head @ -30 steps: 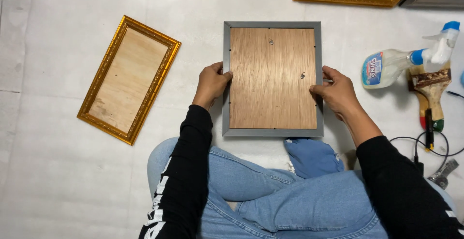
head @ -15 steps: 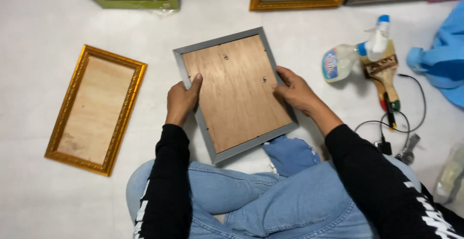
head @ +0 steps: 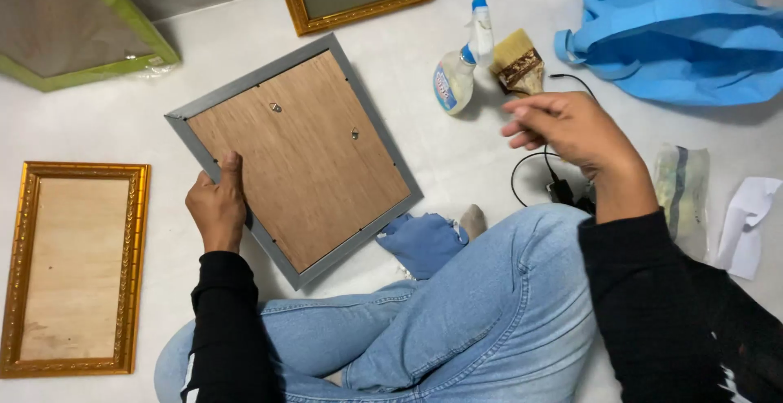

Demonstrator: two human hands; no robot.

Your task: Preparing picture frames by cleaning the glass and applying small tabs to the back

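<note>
Since half a second ago my right hand (head: 571, 130) has let go of the grey picture frame (head: 295, 158) and lifted away empty, fingers loosely curled, toward the spray bottle (head: 458, 73) and paintbrush (head: 519, 62) farther out on the floor. My left hand (head: 218, 205) alone pinches the frame's left edge, thumb on its wooden backing, holding it tilted face down just past my crossed legs. A gold frame (head: 75, 266) lies flat to my left.
</note>
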